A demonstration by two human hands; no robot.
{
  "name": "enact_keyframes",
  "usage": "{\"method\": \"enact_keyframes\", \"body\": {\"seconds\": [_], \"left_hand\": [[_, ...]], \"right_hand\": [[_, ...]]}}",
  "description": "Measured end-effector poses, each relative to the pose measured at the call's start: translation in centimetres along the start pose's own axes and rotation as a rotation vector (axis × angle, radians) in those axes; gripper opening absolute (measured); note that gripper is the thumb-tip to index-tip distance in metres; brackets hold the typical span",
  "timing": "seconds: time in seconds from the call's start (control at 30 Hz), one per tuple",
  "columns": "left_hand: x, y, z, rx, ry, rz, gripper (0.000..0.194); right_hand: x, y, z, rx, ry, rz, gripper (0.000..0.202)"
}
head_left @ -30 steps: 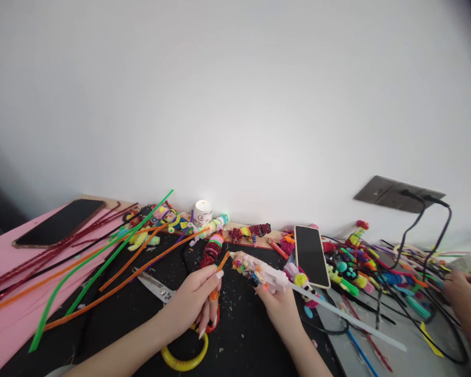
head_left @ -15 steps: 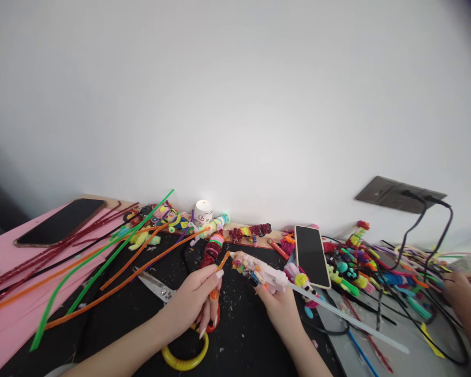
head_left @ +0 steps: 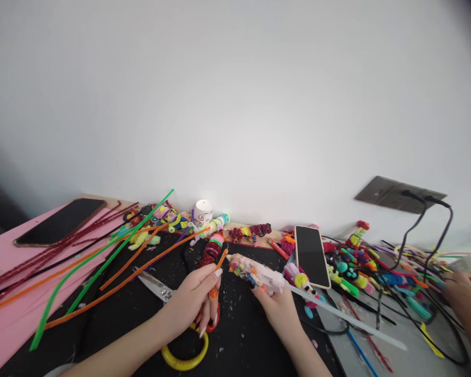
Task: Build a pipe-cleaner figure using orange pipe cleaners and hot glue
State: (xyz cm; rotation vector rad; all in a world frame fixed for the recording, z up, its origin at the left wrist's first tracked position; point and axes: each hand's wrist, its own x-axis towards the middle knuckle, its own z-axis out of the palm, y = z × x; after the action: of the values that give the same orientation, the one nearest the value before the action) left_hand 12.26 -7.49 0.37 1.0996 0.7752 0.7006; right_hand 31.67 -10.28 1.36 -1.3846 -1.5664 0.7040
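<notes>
Between the thumb and fingers of my left hand (head_left: 198,293) is a short orange pipe cleaner (head_left: 222,259), its tip pointing up. My right hand (head_left: 277,306) grips a white hot glue gun (head_left: 272,280), its nozzle end crusted with coloured bits and close to the orange tip. A long clear glue stick (head_left: 349,318) sticks out of the gun's back. Under my left hand lie scissors (head_left: 184,361) with yellow and red handles, partly hidden. Just beyond that hand is a dark red pipe-cleaner figure (head_left: 212,251) with a green and pink band.
Long green, orange and red pipe cleaners (head_left: 102,272) spread across the left, near a dark phone (head_left: 60,222). A white paper cup (head_left: 203,211) stands by the wall. Right are a second phone (head_left: 312,256), craft pieces, black cables (head_left: 402,251) and another person's hand (head_left: 465,293).
The glue gun has shifted slightly left and down, nozzle still near the orange tip. The orange tip has moved a little. The other person's hand at the right has moved slightly.
</notes>
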Motion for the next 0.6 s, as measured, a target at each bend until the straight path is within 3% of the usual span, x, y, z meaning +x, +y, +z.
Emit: {"method": "enact_keyframes", "body": {"seconds": [0.6], "left_hand": [[-0.09, -0.04, 0.0, 0.064, 0.051, -0.011, 0.034]], "right_hand": [[-0.17, 0.2, -0.1, -0.043, 0.004, -0.006, 0.01]]}}
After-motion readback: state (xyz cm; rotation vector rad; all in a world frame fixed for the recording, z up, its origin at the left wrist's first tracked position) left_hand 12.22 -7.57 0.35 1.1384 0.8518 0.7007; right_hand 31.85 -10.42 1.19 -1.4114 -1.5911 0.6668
